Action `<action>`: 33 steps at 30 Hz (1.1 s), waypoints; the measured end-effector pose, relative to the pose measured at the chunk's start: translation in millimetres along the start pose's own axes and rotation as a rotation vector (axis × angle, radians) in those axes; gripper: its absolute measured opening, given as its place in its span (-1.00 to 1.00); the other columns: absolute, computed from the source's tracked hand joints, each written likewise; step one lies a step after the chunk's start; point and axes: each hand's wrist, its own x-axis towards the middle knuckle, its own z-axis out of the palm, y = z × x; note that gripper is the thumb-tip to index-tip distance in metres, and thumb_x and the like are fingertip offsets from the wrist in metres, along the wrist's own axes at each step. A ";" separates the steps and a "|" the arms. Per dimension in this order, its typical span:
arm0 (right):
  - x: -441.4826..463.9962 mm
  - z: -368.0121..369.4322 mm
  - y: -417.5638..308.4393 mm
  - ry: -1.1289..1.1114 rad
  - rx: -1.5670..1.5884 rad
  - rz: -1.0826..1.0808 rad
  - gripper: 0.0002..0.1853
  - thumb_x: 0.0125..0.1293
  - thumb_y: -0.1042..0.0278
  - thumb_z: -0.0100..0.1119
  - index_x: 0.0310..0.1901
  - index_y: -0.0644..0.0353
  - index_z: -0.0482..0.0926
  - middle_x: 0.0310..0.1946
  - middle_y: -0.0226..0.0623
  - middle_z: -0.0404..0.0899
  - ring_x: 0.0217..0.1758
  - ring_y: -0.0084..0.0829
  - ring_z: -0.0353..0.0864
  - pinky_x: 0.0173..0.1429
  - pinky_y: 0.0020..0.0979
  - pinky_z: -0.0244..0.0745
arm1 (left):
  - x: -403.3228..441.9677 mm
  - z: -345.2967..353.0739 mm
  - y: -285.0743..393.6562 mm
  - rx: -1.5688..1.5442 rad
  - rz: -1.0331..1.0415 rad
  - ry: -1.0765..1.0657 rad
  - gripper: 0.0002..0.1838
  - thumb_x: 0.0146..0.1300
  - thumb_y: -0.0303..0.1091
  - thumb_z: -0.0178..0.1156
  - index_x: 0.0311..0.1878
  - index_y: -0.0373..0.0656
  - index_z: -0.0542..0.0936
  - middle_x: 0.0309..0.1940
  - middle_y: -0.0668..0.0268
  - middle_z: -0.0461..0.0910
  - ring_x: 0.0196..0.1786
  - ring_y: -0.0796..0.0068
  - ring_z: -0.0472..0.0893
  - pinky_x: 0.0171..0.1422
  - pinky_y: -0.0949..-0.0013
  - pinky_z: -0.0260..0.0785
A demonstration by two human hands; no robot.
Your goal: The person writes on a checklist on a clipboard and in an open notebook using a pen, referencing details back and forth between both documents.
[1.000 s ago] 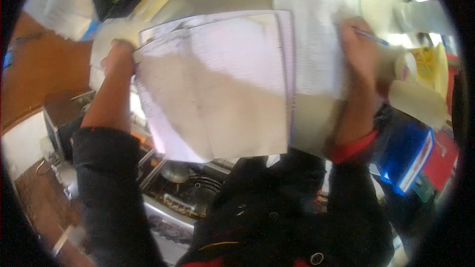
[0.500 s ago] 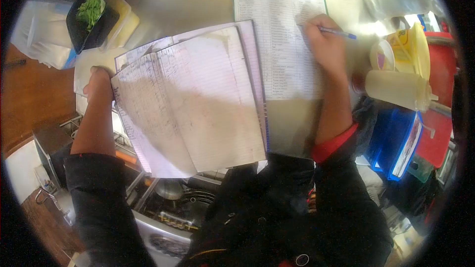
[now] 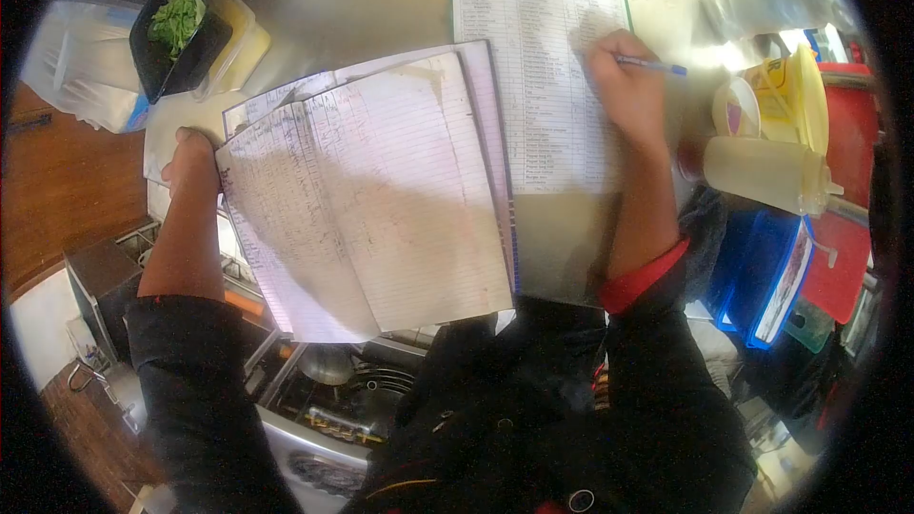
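Note:
My right hand (image 3: 624, 86) is closed around a blue pen (image 3: 653, 66) and rests on a printed list (image 3: 562, 133), a sheet with rows of text and columns on a green-edged clipboard. Left of that list lies an open lined notebook (image 3: 409, 190) with handwriting, mostly on its left page, and loose-looking pages on top. Its lower part reaches past the counter's near edge. My left hand (image 3: 193, 160) is at the notebook's left edge, by the counter's corner. The thumb shows, but the other fingers are hidden, so its grip is unclear.
A black tub of green leaves (image 3: 176, 29) stands at the upper left beside plastic containers. On the right are a squeeze bottle (image 3: 762, 171), a yellow tub (image 3: 795, 95) and blue folders (image 3: 762, 271). Below the counter is an open drawer with pans (image 3: 371, 395).

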 end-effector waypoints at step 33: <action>-6.4 -4.7 11.7 0.145 0.126 0.076 -0.95 0.12 0.52 0.16 -0.47 0.22 0.51 -0.58 -0.37 0.46 -0.44 -0.54 0.43 -0.32 -0.43 0.37 | -7.3 -20.5 -4.3 0.009 0.042 -0.036 0.01 0.32 0.27 -0.06 0.43 -0.55 -0.01 0.26 -0.33 0.32 0.30 -0.15 0.42 0.39 0.03 0.26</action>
